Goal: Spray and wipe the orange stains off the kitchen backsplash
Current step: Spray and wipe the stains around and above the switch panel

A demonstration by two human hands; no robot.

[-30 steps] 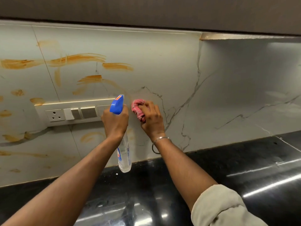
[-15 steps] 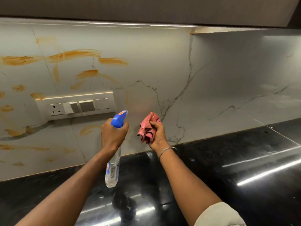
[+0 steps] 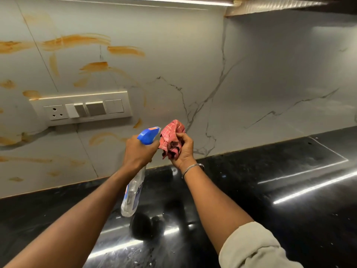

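Head view: nearest, a glossy black table (image 3: 251,200). Above it the left hand (image 3: 138,151) has its grip closed round a spray bottle (image 3: 133,192), clear body looking almost empty, blue nozzle up. Just right of the bottle, the right hand (image 3: 183,149) clutches a bunched red cloth (image 3: 171,141). Beyond the bottle, orange stains (image 3: 75,40) streak the marble backsplash (image 3: 183,55) around a switch panel (image 3: 83,108).

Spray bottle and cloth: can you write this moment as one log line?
left hand: holds spray bottle | right hand: holds pink cloth, off wall | orange stains: remain on backsplash
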